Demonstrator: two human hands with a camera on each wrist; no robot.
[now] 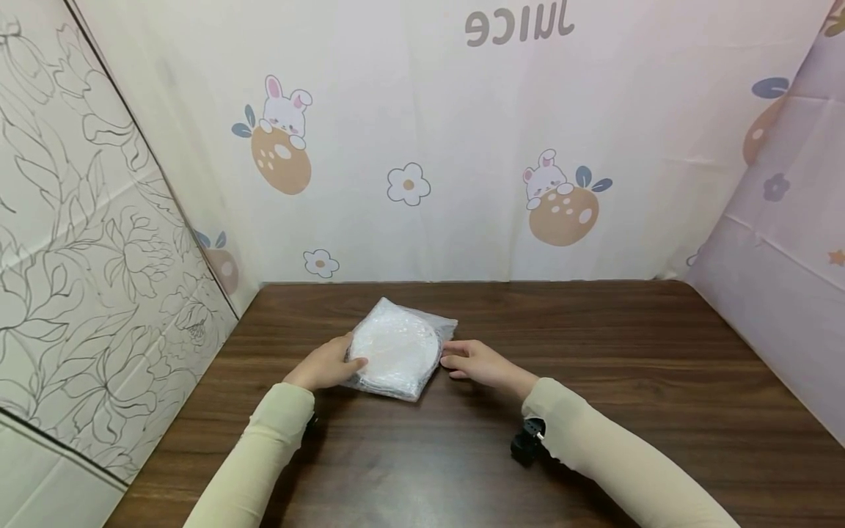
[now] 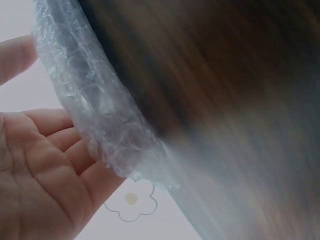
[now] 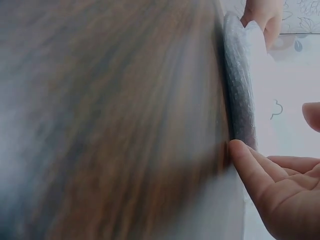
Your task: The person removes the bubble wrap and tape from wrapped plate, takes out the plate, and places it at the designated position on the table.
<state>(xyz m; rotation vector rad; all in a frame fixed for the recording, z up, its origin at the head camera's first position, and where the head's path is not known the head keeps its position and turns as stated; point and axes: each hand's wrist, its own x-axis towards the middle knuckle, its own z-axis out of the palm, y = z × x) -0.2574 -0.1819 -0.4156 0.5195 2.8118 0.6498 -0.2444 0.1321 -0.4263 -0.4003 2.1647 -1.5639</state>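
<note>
A flat, roundish white item in bubble wrap (image 1: 396, 350) lies on the brown table, and what is inside it cannot be made out. My left hand (image 1: 325, 365) holds its left edge, thumb on top and fingers under it. In the left wrist view the crinkled bubble wrap (image 2: 95, 95) rests across those fingers. At the right edge is my right hand (image 1: 482, 364), its fingers loosely extended and not wrapped round the package. The right wrist view has a fingertip of the right hand (image 3: 285, 192) at the table, close by the package's side (image 3: 240, 85).
The wood-grain table (image 1: 627, 352) reaches back to a curtain (image 1: 462, 132) printed with rabbits, fruit and flowers. A panel with line-drawn flowers (image 1: 86, 220) stands along the left side. A small black device (image 1: 527, 441) is at the right cuff.
</note>
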